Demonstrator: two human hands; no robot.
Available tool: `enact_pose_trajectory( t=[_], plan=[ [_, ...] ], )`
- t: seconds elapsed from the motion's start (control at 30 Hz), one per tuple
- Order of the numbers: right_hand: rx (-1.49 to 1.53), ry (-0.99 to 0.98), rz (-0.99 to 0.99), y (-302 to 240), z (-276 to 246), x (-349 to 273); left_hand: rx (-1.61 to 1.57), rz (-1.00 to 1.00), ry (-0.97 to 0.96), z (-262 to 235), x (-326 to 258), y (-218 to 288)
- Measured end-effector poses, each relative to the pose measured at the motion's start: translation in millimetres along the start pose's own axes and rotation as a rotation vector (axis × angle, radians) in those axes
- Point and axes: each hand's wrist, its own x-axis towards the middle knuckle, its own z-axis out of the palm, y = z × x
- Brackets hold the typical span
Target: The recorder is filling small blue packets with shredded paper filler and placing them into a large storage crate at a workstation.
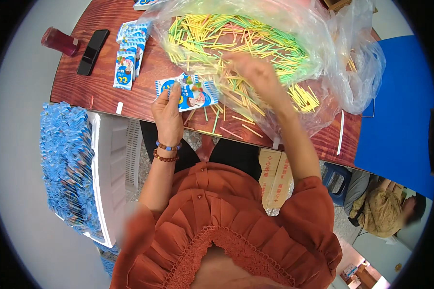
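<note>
Blue-and-white printed packets (197, 96) are pinched in my left hand (168, 108), thumb on top, above the table's near edge. They overlap, and I cannot tell how many there are. Over the near side of a heap of thin yellow, green and pink sticks (207, 31) hovers my right hand (258, 77). Its fingers are smeared by motion, so whether it holds a stick does not show. The heap lies on and inside a large clear plastic bag (357, 82) spread across the table. Several loose sticks (231, 132) lie between my hands and the front edge.
More packets (125, 70) lie overlapping at the left, beside a black phone (92, 52) and a dark red jar (60, 41). A white crate (112, 159) packed with blue packets (67, 164) stands left of the dark red table (101, 96). At the lower right is another person (386, 209).
</note>
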Motion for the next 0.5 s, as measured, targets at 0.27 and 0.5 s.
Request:
enact_pose_trajectory(
  t=[0.27, 0.5],
  plan=[
    [-1.314, -0.025, -0.277, 31, -78, 42, -0.023, -0.004, 0.009, 0, 2, -3],
    [-1.237, -0.154, -0.095, 29, -66, 48, -0.045, -0.026, 0.024, -3, 2, 0]
  ],
)
